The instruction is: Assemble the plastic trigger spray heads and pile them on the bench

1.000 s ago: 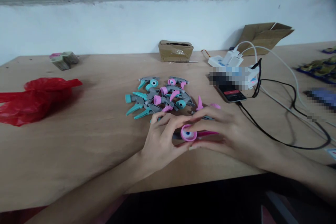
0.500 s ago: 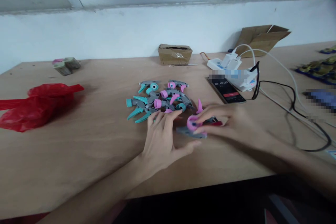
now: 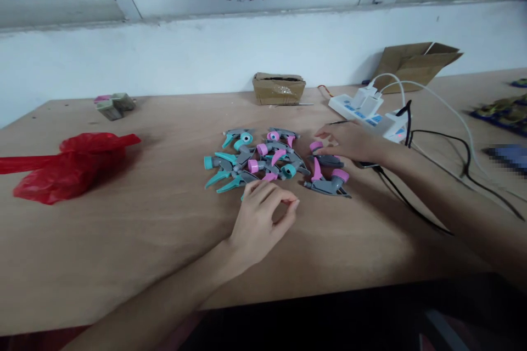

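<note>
Several grey spray trigger heads with turquoise caps and levers (image 3: 224, 167) lie heaped with grey-and-pink ones (image 3: 269, 156) on the wooden table. At the heap's near edge is my left hand (image 3: 261, 219), thumb and forefinger tips pressed together in a ring, nothing visible between them. Right of the heap, my right hand (image 3: 349, 140) has thumb and fingers around the pink cap of one spray trigger head (image 3: 328, 160), which rests low at the table. Just nearer to me lies another pink-and-grey spray trigger head (image 3: 327, 185), untouched.
A phone (image 3: 368, 164) is mostly covered by my right hand. Behind it a white power strip (image 3: 349, 107) trails cables to the right. A red plastic bag (image 3: 74, 170) sits left, a small cardboard box (image 3: 279, 89) and a larger one (image 3: 415, 66) at the back wall.
My right hand has carried the pink-capped spray trigger head away from me and to the right, beyond the other one. My left thumb and forefinger have come together.
</note>
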`<state>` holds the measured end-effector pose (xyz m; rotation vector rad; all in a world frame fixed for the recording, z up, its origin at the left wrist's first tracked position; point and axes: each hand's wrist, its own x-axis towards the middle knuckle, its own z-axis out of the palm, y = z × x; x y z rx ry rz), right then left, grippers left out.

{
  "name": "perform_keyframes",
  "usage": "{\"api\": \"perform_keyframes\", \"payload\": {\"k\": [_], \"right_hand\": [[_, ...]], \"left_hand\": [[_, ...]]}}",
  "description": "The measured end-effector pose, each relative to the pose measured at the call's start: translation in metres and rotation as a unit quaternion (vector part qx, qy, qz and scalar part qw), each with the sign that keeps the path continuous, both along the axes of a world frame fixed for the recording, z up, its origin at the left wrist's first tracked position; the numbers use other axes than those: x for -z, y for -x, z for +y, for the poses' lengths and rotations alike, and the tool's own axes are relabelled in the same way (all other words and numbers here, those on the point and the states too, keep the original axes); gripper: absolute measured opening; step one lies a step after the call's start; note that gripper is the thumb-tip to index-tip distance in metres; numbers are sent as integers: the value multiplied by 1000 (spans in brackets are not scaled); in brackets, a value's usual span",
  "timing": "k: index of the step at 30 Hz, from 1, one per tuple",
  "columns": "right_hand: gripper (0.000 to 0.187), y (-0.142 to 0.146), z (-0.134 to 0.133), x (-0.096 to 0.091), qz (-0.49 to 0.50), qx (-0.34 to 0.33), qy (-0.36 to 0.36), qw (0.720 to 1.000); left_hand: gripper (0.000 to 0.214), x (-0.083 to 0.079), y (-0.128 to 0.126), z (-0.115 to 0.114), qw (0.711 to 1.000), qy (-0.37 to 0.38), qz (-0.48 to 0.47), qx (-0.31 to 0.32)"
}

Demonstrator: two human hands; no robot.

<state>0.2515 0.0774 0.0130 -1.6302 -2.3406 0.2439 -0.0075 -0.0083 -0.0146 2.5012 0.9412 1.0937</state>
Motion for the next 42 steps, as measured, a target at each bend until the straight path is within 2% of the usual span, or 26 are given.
{"api": "perform_keyframes", "payload": {"k": [2,4,5,9,13,17,20,23,25,27,29,31,34,37,39,42], "right_hand": [[37,19,-13,-4,-14,-21,-34,999],[30,38,-28,-5,-43,-118,-67,990],[27,47,-34,-3,-53,-145,-83,985],[37,67,-40,13,-84,-142,-108,980],[30,62,-27,21,-50,-137,-74,986],[30,51,-38,2,27,-141,-88,986],[35,48,-67,-19,113,-138,-82,981],[32,52,-96,-27,155,-146,-24,977],[32,55,-106,-25,161,-148,-18,976],[30,56,-108,-18,167,-154,-20,974],[27,55,-105,-11,199,-153,-17,968],[24,54,-100,-4,277,-125,-3,953],[21,60,-98,2,420,-66,31,905],[25,69,-101,4,466,-76,82,877],[25,73,-103,2,449,-96,101,883],[25,69,-102,-2,370,-102,88,919]], "left_hand": [[8,-3,1,1,1000,-8,-16,-1],[7,-4,2,1,1000,-7,-29,-1],[7,-4,2,1,1000,-6,-30,0],[8,-2,0,-1,1000,-11,-21,3],[8,-2,0,-3,999,-19,-27,6],[9,-2,2,-1,999,-20,-45,-15],[36,-2,2,1,995,-11,-85,-52],[58,-4,3,2,996,-3,-78,-41],[48,-5,3,2,999,16,-45,-5],[26,-6,3,1,998,48,-32,30],[17,-7,3,1,992,95,-68,48],[23,-9,3,1,975,155,-151,42],[32,-12,2,4,939,229,-254,24],[25,-12,3,8,937,267,-223,44],[22,-10,4,11,941,279,-183,56],[22,-5,6,14,948,277,-142,58]]}}
